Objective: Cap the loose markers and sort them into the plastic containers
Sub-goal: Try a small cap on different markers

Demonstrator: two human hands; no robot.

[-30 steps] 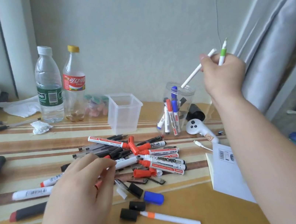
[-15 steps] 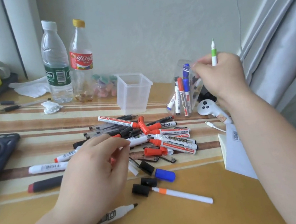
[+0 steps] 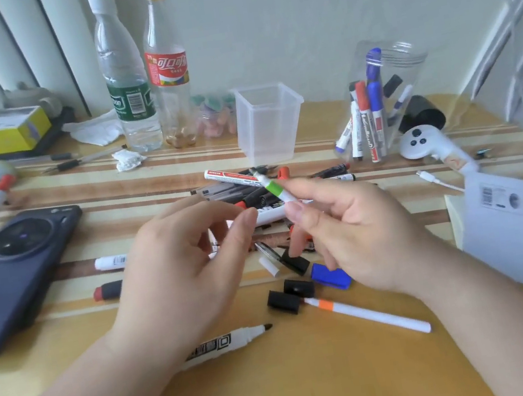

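Green marker (image 3: pixel 275 190) half inside right hand (image 3: pixel 362 236)

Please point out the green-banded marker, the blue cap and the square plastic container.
green-banded marker (image 3: pixel 274 188), head view, on its green band.
blue cap (image 3: pixel 324 276), head view, on its visible top face.
square plastic container (image 3: pixel 269 135), head view, on its front wall.

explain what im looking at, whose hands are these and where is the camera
No machine here: a person wears a camera on the head, looking down at their own two hands. The right hand pinches a green-banded marker; the left hand is curled beside it, and I cannot tell if it holds anything. On the table lie a pile of markers, loose black caps and a blue cap. Behind stand an empty square container and a clear jar with markers in it.
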